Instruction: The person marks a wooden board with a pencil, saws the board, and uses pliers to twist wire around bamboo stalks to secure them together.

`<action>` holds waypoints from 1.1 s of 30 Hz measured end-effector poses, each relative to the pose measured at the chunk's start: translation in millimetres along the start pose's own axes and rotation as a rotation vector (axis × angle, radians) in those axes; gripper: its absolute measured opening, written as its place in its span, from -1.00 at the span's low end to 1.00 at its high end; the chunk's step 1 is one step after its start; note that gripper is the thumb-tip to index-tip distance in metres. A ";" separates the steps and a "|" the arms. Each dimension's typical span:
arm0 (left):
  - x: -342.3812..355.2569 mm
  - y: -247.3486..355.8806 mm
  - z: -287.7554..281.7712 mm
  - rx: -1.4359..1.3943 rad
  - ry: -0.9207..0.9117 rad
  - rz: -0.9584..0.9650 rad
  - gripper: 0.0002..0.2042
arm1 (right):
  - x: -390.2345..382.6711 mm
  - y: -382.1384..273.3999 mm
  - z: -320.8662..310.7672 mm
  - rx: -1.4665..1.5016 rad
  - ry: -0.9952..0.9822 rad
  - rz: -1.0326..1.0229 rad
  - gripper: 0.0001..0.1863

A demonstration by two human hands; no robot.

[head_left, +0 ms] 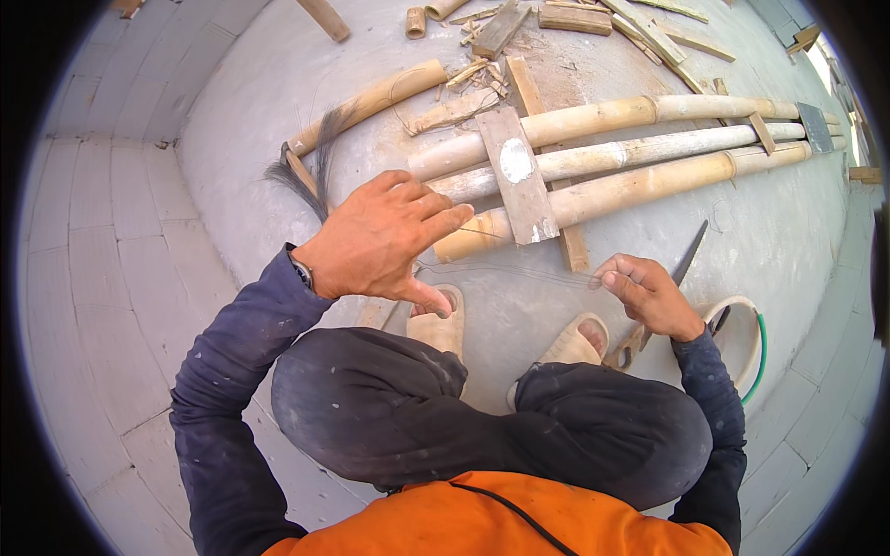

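Observation:
My left hand [385, 236] hovers in front of the near ends of the bamboo poles, its fingers and thumb spread apart. Thin wire [519, 270] stretches between my two hands in fine strands. My right hand [647, 295] pinches the wire's right end between thumb and fingertips. At the left, the strands pass close to my left thumb; whether they touch it I cannot tell. Three bamboo poles [640, 113] lie side by side, with a short wooden board [531, 208] across their near ends. A handsaw [691, 252] lies beside my right hand, its handle partly hidden behind the wrist.
A bundle of dark wire [326, 157] rests against a bamboo piece [389, 91] at the left. Wood offcuts [575, 18] are scattered at the back. A pale bucket [739, 357] with a green edge stands at the right. Block walls [102, 269] rise on both sides.

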State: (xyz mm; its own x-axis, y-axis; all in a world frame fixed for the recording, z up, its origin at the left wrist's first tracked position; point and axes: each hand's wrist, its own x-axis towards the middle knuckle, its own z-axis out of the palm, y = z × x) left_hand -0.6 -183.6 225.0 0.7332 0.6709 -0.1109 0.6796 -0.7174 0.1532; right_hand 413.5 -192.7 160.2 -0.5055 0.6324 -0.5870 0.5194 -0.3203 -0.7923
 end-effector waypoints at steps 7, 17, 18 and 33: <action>-26.7 -3.8 28.8 -0.019 -0.138 -0.033 -0.74 | 9.0 -5.4 -7.2 -0.188 -0.094 -0.125 -0.59; -52.2 -9.9 59.1 -0.179 -0.117 0.043 -0.78 | -11.1 5.3 -16.3 0.260 -0.103 0.035 -0.65; -51.2 -10.2 57.8 -0.183 -0.107 0.087 -0.77 | -10.1 19.7 -17.4 0.297 -0.029 0.054 -0.65; -38.7 -36.6 61.3 0.021 -0.090 0.143 -0.74 | -0.6 27.5 -12.4 0.104 -0.140 0.102 -0.67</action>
State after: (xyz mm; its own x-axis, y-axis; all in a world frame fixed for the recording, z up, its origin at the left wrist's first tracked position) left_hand -52.4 -194.7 163.5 0.8207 0.5433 -0.1767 0.5682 -0.8086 0.1530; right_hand 436.7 -193.1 140.8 -0.5482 0.4913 -0.6769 0.5023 -0.4537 -0.7361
